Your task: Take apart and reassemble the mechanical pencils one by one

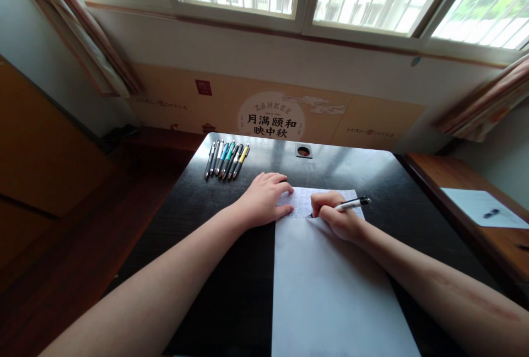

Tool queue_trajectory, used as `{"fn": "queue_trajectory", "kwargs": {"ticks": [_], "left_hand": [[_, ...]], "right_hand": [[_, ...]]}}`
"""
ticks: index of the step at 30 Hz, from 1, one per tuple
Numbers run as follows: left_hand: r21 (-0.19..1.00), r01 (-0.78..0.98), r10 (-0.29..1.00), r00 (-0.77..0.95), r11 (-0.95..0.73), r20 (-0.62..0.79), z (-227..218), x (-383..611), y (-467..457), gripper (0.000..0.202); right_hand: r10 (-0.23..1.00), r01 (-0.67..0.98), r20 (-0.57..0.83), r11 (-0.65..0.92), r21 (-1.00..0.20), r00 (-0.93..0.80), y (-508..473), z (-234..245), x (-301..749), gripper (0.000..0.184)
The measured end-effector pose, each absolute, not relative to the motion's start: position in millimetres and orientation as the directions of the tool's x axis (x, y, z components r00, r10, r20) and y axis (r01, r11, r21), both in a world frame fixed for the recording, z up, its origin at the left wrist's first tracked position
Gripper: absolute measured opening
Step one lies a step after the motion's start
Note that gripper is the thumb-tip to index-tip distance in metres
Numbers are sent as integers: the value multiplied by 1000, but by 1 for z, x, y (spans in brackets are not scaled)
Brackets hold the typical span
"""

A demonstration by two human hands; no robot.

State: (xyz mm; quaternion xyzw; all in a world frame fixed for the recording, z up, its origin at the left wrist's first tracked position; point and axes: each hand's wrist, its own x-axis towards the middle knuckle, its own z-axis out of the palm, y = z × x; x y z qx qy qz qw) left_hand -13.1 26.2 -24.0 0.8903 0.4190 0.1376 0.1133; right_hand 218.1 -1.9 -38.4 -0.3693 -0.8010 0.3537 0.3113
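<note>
A long white sheet of paper (326, 291) lies on the dark desk, its upper part covered in rows of small writing. My right hand (339, 219) grips a pen (351, 204) with a white and black barrel, its tip down at the lower edge of the written rows. My left hand (270, 197) rests flat at the paper's upper left edge, fingers apart, with thumb and fingertips on the sheet. What the writing says is too small to read.
Several pens (226, 160) lie side by side at the desk's far left. A cable hole (303, 151) sits near the back edge of the desk (198, 225). Right of it, a wooden surface (430, 172) bears another paper (467, 203) with a dark object. Windows and printed cardboard stand behind.
</note>
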Motion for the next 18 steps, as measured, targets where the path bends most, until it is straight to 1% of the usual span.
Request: {"fn": "queue_trajectory", "kwargs": {"ticks": [8, 10, 12, 15, 16, 18], "left_hand": [[317, 717, 778, 613, -621, 137, -24, -13, 26, 38], [323, 715, 779, 612, -620, 138, -23, -14, 26, 38], [331, 715, 781, 611, -615, 132, -22, -13, 26, 38], [333, 717, 782, 612, -612, 118, -20, -13, 26, 38], [332, 718, 782, 613, -612, 113, -19, -13, 26, 38], [330, 721, 783, 613, -609, 106, -18, -13, 26, 38]], "right_hand": [[819, 354, 245, 466, -811, -518, -3, -38, 217, 10], [832, 336, 259, 455, -825, -491, -5, -40, 219, 10], [869, 289, 310, 433, -854, -385, -5, -42, 225, 9], [903, 174, 411, 429, -887, -128, 0, -41, 237, 13], [894, 149, 439, 448, -881, -91, 3, -38, 242, 18], [864, 164, 490, 503, -849, -114, 9, -30, 250, 34]]}}
